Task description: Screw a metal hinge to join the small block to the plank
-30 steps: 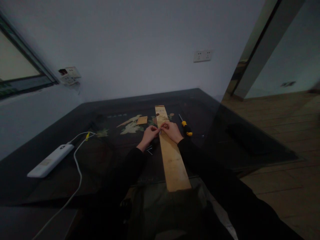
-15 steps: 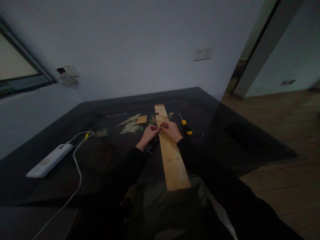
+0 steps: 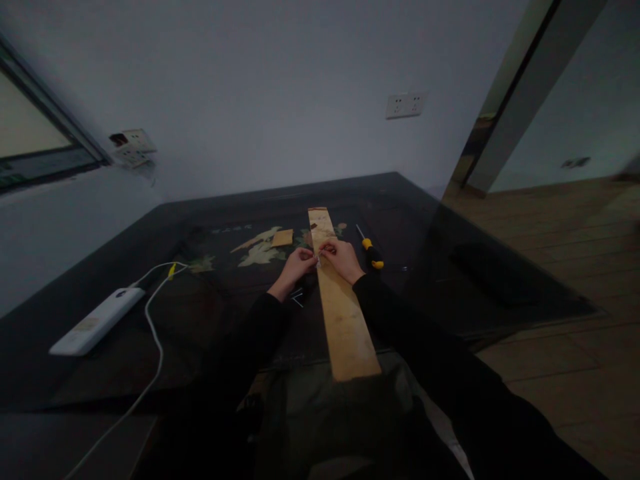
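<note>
A long, flat wooden board lies lengthwise before me on the dark table, its near end reaching over the table's front edge. My left hand is at the board's left edge with fingers pinched together. Over the board, my right hand pinches too, its fingertips meeting those of the left. Something small and shiny shows between the fingertips, too small to name. Several thin screws or nails lie on the table below my left hand. Right of my right hand rests a yellow-and-black screwdriver, its shaft pointing away.
A small square wooden piece lies left of the board's far part. On the table's left side is a white power strip with a white cable running off the front edge. The wall stands behind the table.
Both hands stay together over the board, with only slight finger movement. The whole view has shifted a little; the board, screwdriver and small piece keep their places.
</note>
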`<state>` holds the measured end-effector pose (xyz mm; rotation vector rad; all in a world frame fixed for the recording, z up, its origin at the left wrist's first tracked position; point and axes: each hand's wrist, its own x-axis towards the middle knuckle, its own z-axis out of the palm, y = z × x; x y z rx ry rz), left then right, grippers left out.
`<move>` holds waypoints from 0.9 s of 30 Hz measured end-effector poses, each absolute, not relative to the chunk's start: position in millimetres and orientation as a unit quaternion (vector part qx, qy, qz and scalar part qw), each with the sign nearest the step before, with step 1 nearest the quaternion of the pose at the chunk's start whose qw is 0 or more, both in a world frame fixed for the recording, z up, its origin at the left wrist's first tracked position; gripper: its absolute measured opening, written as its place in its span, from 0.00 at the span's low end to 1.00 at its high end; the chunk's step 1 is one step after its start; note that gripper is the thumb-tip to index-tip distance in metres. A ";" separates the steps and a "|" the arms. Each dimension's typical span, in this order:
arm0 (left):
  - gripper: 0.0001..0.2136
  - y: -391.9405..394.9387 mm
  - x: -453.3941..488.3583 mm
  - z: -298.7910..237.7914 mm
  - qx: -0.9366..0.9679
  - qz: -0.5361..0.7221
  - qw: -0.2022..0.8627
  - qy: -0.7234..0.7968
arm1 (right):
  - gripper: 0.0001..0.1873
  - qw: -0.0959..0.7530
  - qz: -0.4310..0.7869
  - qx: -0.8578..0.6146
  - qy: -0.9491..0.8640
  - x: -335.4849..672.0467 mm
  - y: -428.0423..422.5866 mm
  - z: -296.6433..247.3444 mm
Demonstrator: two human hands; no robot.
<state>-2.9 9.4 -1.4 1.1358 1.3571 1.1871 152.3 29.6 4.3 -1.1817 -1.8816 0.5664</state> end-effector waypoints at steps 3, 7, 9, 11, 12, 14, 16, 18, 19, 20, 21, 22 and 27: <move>0.11 9.0 -2.1 -0.2 0.458 0.491 0.488 0.558 | 0.07 0.414 0.228 -0.467 -0.748 151.4 29.8 3.2; 0.11 9.3 -1.7 0.3 0.459 0.488 0.493 0.555 | 0.08 0.414 0.232 -0.465 -0.747 150.9 29.5 2.8; 0.11 9.8 -2.1 0.0 0.460 0.484 0.495 0.556 | 0.08 0.412 0.230 -0.468 -0.747 150.6 29.3 2.6; 0.13 10.4 -2.6 -0.6 0.459 0.484 0.498 0.554 | 0.08 0.408 0.229 -0.468 -0.749 150.1 29.5 2.1; 0.13 10.7 -2.7 -0.9 0.458 0.485 0.499 0.553 | 0.08 0.407 0.230 -0.467 -0.750 149.8 29.7 1.9; 0.13 11.4 -2.9 -1.5 0.458 0.486 0.499 0.552 | 0.08 0.406 0.230 -0.463 -0.753 149.2 30.3 1.7; 0.13 12.1 -2.8 -2.2 0.461 0.485 0.494 0.555 | 0.08 0.402 0.228 -0.465 -0.755 148.6 30.3 2.6; 0.13 12.7 -2.7 -3.1 0.466 0.482 0.485 0.561 | 0.08 0.388 0.220 -0.472 -0.760 148.3 29.4 4.8; 0.13 13.0 -2.7 -3.9 0.469 0.482 0.479 0.564 | 0.09 0.379 0.213 -0.475 -0.765 148.2 28.6 6.3; 0.13 13.4 -2.8 -4.8 0.473 0.482 0.474 0.566 | 0.09 0.369 0.204 -0.477 -0.771 148.2 27.6 7.8; 0.13 13.7 -3.0 -6.0 0.476 0.482 0.467 0.568 | 0.10 0.360 0.193 -0.476 -0.779 148.1 26.6 9.3; 0.13 14.1 -3.2 -7.4 0.480 0.484 0.459 0.570 | 0.10 0.353 0.179 -0.473 -0.787 148.0 25.6 10.7; 0.13 17.0 -5.7 -16.0 0.509 0.501 0.401 0.574 | 0.13 0.317 0.137 -0.455 -0.821 146.1 23.4 14.0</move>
